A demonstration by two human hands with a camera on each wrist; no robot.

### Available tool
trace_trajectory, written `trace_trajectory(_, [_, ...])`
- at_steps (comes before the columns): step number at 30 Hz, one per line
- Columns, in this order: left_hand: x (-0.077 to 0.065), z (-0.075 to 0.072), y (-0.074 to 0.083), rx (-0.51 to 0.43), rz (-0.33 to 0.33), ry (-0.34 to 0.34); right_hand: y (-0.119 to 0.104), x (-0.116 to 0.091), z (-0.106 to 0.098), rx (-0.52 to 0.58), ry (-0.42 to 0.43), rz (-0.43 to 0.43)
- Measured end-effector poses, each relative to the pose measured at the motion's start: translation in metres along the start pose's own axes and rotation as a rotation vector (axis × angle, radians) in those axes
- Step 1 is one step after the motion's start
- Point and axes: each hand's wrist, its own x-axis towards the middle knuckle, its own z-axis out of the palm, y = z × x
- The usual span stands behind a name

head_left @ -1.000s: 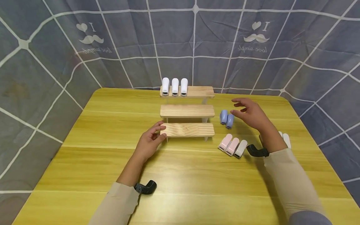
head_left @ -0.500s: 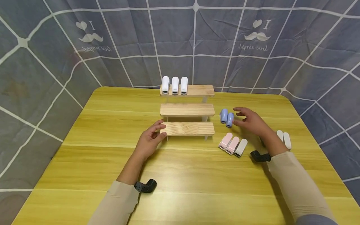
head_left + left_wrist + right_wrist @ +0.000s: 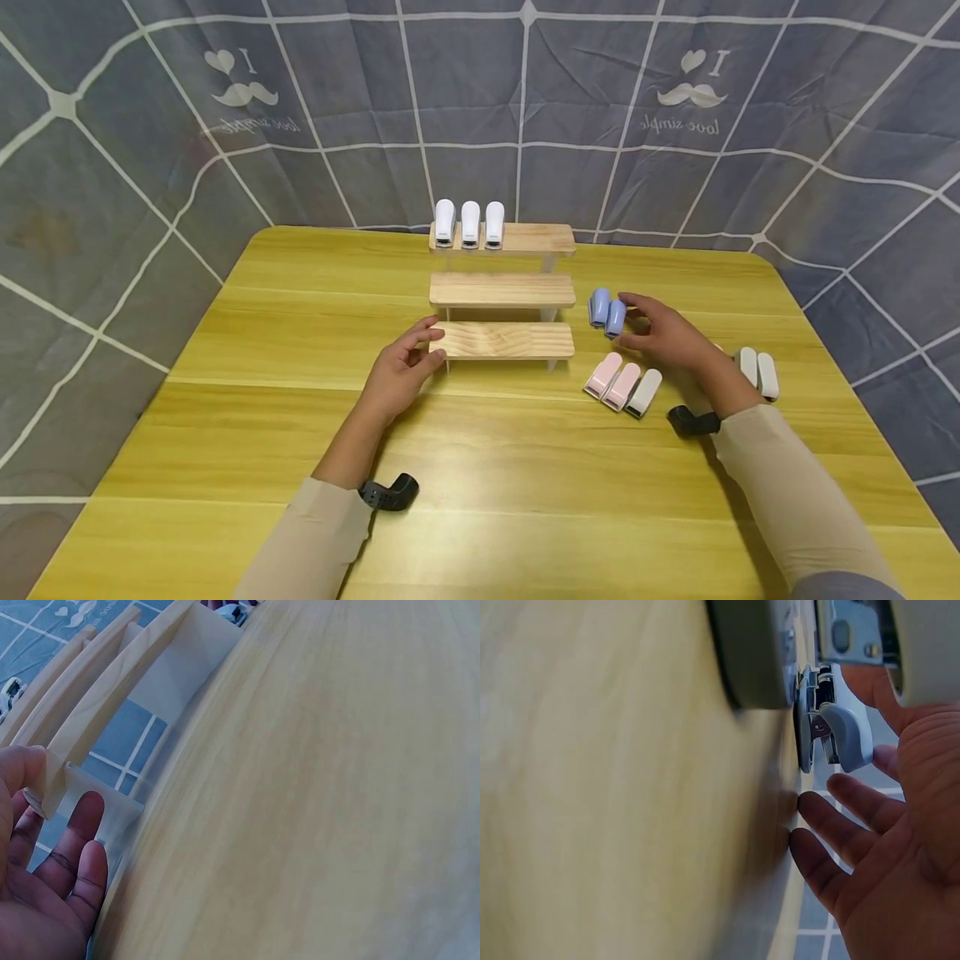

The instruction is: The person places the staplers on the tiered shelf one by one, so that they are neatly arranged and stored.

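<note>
A three-step wooden display stand [image 3: 502, 340] stands at mid-table. My left hand [image 3: 401, 371] grips the left end of its lowest shelf, thumb and index finger at the corner and the other fingers spread loosely below, as the left wrist view shows. To the right of the stand lie two small blue staplers [image 3: 598, 307] side by side. My right hand [image 3: 667, 333] has thumb and index finger at the two ends of the right-hand blue stapler [image 3: 847, 735]. Its remaining fingers reach down close to the tabletop. Three white staplers [image 3: 470, 225] stand in a row on the top shelf.
Two pink staplers [image 3: 603, 375] and a grey-white stapler [image 3: 643, 392] lie in front of the blue pair. More grey-white staplers [image 3: 767, 377] lie beyond my right wrist, partly hidden by it. A grey curtain [image 3: 592, 100] surrounds the table's back and sides.
My right hand has come down from above and to the right of the blue staplers, thumb and index finger now around the right-hand one. My left hand has stayed on the stand.
</note>
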Motion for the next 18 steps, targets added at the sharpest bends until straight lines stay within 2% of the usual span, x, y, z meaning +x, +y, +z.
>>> trace_trajectory(10, [-0.0001,-0.0002,0.0014,0.005,-0.008,0.000,0.0057,0.0042,0.0045,-0.049,0.034,-0.030])
trace_trajectory(18, [-0.0004,-0.0001,0.0011,-0.004,-0.010,0.004,0.0058,0.0062,0.0058,-0.085,0.049,0.005])
